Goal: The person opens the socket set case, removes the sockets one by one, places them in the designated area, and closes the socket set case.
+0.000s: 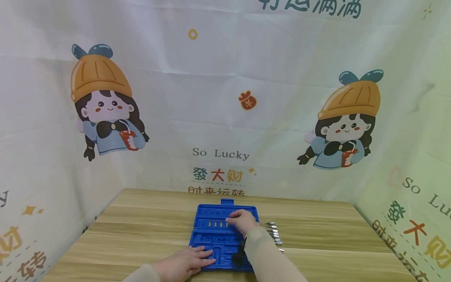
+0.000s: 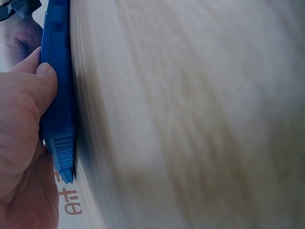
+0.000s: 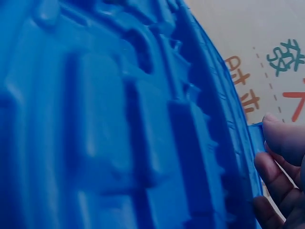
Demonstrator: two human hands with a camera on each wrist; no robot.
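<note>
Several bits [image 1: 215, 223] sit in the case [image 1: 199, 239] (blue); metal pieces [image 1: 275, 234] lie outside.

One case [image 1: 206, 235] is showing solid blue, lid and tray alike. Bits [image 1: 215, 223] in the lid are showing silvery grey; a row of sockets [image 1: 276, 235] is gleaming silver. The surface [image 1: 141, 227] is displaying light tan wood grain with darker brown streaks. Two sleeves [image 1: 276, 256] are showing plain cream; one wrist device [image 1: 239, 257], black. The backdrop [image 1: 218, 129] is presenting printed off-white, tinging yellow-green at right. Two cartoon figures [image 1: 105, 139] are wearing ribbed orange caps, teal leaves, light-blue tops and black bows. One pouch motif [image 1: 248, 100] is showing brick red; one coin motif [image 1: 189, 36], yellow. Lettering [image 1: 220, 154] is running grey, green, red, yellow and brown.
</note>
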